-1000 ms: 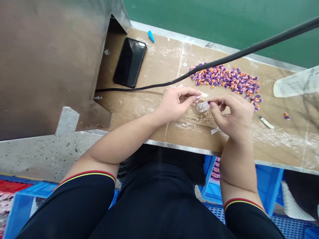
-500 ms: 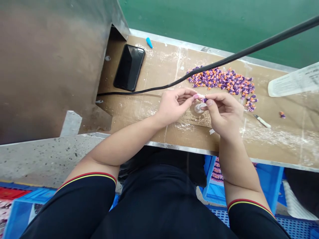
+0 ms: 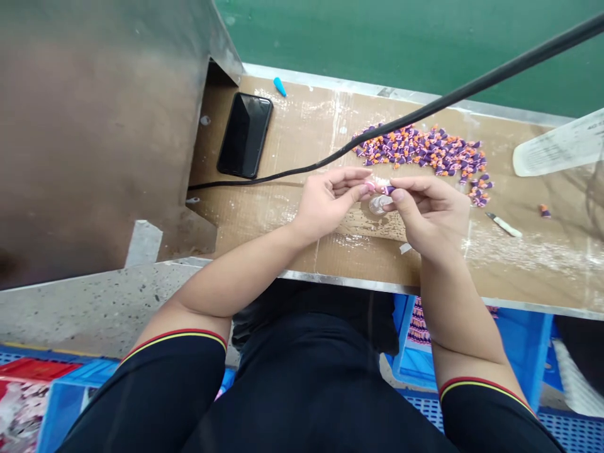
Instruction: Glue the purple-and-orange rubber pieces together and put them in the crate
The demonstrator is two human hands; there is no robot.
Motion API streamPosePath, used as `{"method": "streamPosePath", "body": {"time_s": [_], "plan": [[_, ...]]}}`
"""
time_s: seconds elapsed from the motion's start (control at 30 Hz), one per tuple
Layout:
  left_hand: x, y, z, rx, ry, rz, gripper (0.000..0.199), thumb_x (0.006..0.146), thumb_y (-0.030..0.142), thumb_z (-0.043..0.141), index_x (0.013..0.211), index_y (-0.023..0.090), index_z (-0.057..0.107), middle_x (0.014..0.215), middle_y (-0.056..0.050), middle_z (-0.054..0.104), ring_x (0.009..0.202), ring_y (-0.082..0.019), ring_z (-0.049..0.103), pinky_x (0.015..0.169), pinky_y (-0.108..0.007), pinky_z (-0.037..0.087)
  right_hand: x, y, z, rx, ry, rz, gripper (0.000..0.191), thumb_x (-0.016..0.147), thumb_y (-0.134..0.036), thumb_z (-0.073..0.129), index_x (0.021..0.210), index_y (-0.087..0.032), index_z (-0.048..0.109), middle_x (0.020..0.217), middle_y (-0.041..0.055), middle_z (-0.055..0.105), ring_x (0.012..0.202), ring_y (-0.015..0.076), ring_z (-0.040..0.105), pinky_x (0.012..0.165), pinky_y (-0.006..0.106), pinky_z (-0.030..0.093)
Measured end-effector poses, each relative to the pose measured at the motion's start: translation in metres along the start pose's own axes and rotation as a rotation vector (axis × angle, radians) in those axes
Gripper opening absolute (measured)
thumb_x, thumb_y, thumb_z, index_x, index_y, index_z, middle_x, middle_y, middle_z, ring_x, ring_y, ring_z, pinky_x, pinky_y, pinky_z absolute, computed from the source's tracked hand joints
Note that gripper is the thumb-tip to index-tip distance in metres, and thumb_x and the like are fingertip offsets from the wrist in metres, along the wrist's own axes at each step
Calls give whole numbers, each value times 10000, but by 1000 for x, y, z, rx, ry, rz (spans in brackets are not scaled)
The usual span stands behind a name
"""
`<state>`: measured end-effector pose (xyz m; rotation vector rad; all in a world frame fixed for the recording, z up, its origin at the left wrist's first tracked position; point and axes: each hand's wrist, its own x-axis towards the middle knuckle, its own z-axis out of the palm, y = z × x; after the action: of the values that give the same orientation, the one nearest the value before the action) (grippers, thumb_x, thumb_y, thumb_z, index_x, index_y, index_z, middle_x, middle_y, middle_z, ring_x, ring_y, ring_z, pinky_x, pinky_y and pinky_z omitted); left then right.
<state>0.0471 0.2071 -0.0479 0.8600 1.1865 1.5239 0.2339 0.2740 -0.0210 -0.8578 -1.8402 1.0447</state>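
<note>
Between the thumb and fingertips of my left hand (image 3: 325, 198) is a small pink piece (image 3: 370, 187). My right hand (image 3: 431, 207) pinches a small purple piece (image 3: 389, 190) close beside it; whether the two pieces touch I cannot tell. Just below the fingertips, a small round clear dish (image 3: 379, 204) sits on the cardboard, partly covered by my right fingers. Behind my hands lies a wide pile of small purple, orange and pink pieces (image 3: 438, 151).
A black cable (image 3: 330, 159) crosses above the cardboard-covered table (image 3: 264, 245). A phone (image 3: 245, 135) and a blue tapered piece (image 3: 280, 87) lie left. To the right are a craft knife (image 3: 504, 224), a single loose piece (image 3: 544, 211) and a white bottle (image 3: 557, 151). Blue crates (image 3: 514, 352) stand below.
The pink piece has turned slightly in my left fingers and shows a paler edge. Both hands stay close together over the dish, while the whole view has shifted slightly.
</note>
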Motion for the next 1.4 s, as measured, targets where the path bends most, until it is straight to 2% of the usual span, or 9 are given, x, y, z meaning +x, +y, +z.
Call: {"method": "streamPosePath", "body": {"time_s": [0.17,0.33,0.5,0.73,1.0,1.1,1.27,1.4], "plan": [[-1,4,2,-92,8,-78,325,939,391,972,1096,141,838,1112,-117,881,1030,-201,875,1025,-338,735,0,4,1,-112,15,-105,147,1020,-376,843,1109,-259,852,987,50,871,824,215,848,758,375,748],[-2,6,4,-107,40,-166,500,821,550,1038,1026,143,833,1050,-101,881,998,-207,878,983,-330,748,-3,3,6,-229,52,-162,101,1032,-339,800,1090,-285,861,988,36,881,829,220,845,748,382,741],[-3,8,2,-100,-9,-141,619,735,680,1042,994,151,852,1039,-100,883,996,-219,880,999,-355,753,-3,4,7,-270,65,-229,95,1048,-353,789,1085,-298,856,972,37,872,820,217,835,726,370,725],[-3,2,0,-56,-18,-123,579,776,695,1015,1002,180,873,1018,-88,880,966,-206,873,1005,-367,748,-1,4,7,-351,71,-263,76,1037,-350,792,1040,-314,859,950,33,879,779,224,824,659,369,701],[-5,6,0,-51,-39,-76,580,761,702,1022,965,179,878,1004,-88,877,955,-211,864,1002,-388,746,-1,3,5,-402,29,-266,107,1072,-393,774,1035,-325,847,964,37,875,791,232,823,681,386,696],[-6,6,-1,-12,-41,-44,528,804,665,1014,972,183,880,1020,-93,877,967,-214,858,994,-383,737,-1,3,4,-440,25,-276,118,1078,-397,764,1029,-336,852,958,35,877,792,239,826,689,400,698],[-7,7,0,81,-43,113,347,904,557,977,941,224,886,1105,-91,874,1094,-224,845,1064,-398,708,-2,0,4,-505,59,-296,110,1071,-401,780,1002,-349,847,939,35,876,816,260,834,728,432,708],[-7,6,2,68,-44,196,354,923,587,952,918,238,892,1095,-90,867,1075,-223,839,1063,-434,707,-3,-1,4,-483,66,-327,93,1069,-374,792,994,-349,840,933,32,873,847,265,842,779,440,709]]}}
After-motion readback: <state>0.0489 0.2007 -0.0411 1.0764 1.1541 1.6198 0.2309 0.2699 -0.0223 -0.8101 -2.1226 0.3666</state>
